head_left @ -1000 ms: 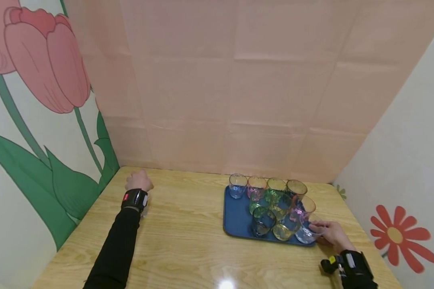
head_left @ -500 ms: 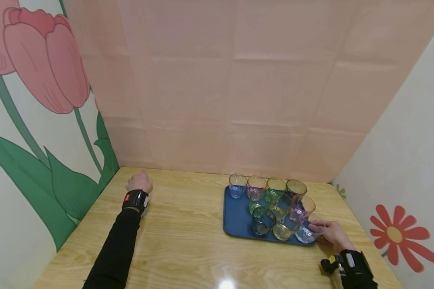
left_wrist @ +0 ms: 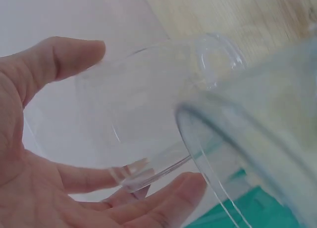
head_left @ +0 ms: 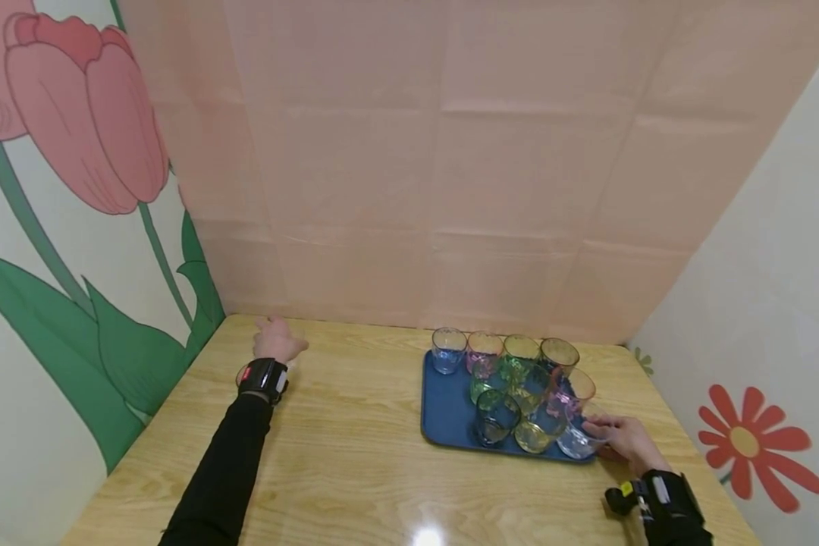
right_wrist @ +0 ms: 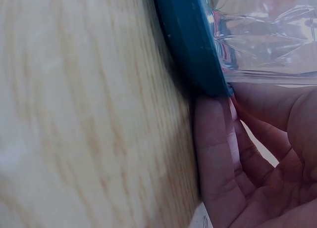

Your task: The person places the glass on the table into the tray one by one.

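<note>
At the table's back left, my left hand (head_left: 277, 340) has its fingers spread. In the left wrist view, a clear mug with a handle (left_wrist: 143, 99) lies between the thumb and the other fingers, which are apart. A second clear glass (left_wrist: 277, 114) fills that view's right side; the forearm mostly hides both from the head view. My right hand (head_left: 624, 440) grips the near right corner of a blue tray (head_left: 444, 409), thumb over the rim and fingers at the underside. Beside that thumb stands a clear glass (head_left: 575, 444) on the tray.
Several coloured glasses crowd the tray, among them a blue one (head_left: 448, 353), a dark one (head_left: 495, 421) and a yellow one (head_left: 534, 436). The wooden table (head_left: 355, 455) meets a pink-covered wall (head_left: 409, 189) behind, with painted walls on both sides.
My left hand has moved slightly right and its fingers have spread out from a more closed shape. The right hand and the tray have stayed put.
</note>
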`<state>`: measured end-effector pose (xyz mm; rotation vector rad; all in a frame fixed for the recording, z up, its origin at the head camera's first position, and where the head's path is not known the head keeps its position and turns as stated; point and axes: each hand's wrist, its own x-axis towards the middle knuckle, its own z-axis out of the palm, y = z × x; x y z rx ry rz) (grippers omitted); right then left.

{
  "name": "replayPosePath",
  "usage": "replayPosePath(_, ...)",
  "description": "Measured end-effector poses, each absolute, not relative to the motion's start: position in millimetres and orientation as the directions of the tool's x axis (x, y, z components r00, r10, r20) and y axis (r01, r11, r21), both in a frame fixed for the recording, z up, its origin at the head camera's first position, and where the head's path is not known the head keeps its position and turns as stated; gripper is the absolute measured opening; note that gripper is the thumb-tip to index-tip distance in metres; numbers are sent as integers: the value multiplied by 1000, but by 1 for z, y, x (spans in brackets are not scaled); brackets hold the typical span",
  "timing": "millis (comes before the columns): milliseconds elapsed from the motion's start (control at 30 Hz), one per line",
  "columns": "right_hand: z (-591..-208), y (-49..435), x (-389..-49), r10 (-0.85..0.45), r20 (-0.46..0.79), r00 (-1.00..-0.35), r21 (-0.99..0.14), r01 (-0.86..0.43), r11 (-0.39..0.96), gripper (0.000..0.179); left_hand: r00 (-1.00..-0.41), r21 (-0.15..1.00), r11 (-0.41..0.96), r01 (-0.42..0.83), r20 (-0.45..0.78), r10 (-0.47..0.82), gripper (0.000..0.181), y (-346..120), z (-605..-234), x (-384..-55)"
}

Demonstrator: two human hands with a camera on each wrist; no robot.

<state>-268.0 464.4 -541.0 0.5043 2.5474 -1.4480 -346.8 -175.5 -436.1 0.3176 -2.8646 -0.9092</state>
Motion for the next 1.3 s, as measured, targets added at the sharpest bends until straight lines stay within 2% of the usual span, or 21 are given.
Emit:
replayPosePath(267, -540, 464, -267, 200, -298, -933, -812, 358, 461, 46, -977, 617, 782, -85, 101, -186, 61, -161, -434, -347)
replayPosePath(500, -537, 464, -268, 203, -310, -929, -808, 370, 459, 47, -977, 662, 749, -14, 150, -151, 90, -144, -433, -348)
replayPosePath(567, -537, 464, -268, 203, -311, -928, -808, 371, 458, 46, -976, 656, 755, 6, 167, -137, 93, -138, -434, -348)
replayPosePath(900, -539, 463, -267, 197, -299, -934, -811, 358, 464, 46, -923, 662, 730, 174, 367, -113, 70, -112, -448, -351)
replayPosePath(1033, -539, 463, -267, 198, -291, -936, -813, 351, 464, 44, -924, 707, 676, 207, 368, -102, 67, -101, -451, -350)
replayPosePath(1167, -540, 464, -266, 196, -284, -939, -822, 344, 455, 41, -938, 777, 591, 218, 333, -92, 72, -90, -453, -349)
replayPosePath(1300, -540, 464, -266, 196, -287, -937, -822, 347, 451, 43, -941, 791, 566, 230, 329, -76, 79, -79, -455, -348)
